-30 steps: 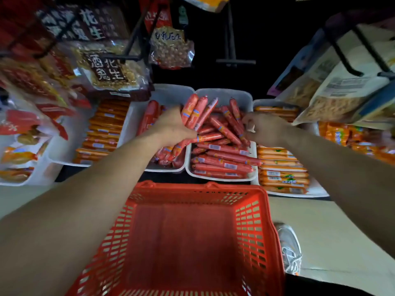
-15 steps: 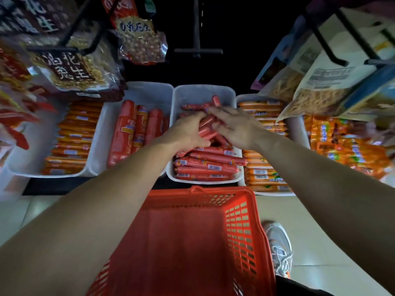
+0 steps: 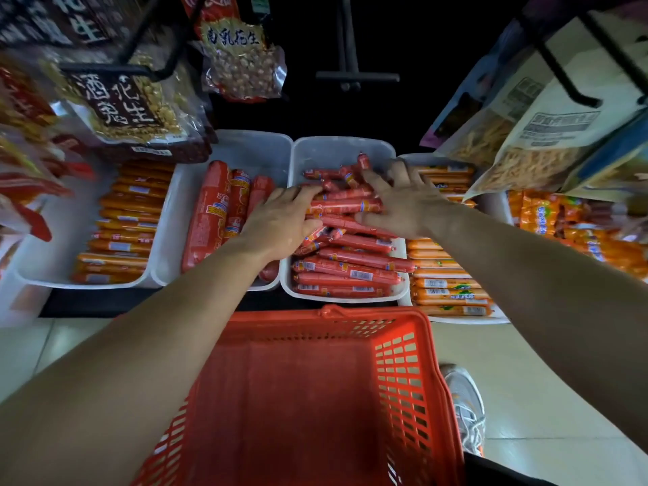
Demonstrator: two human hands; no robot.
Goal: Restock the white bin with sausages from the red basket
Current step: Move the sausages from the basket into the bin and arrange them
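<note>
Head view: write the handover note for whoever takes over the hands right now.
Left hand: lies on the sausages in the white bin, fingertips hidden among them; grip unclear.
Right hand: open, fingers spread flat on the same pile.
Red basket: nearer than the bin; no sausages show in the part in view.
Done: sausages are in the bin, and the front rows lie neat.
Left: the ones at the back lie crooked. Probably straighten them, then lift both hands out.
</note>
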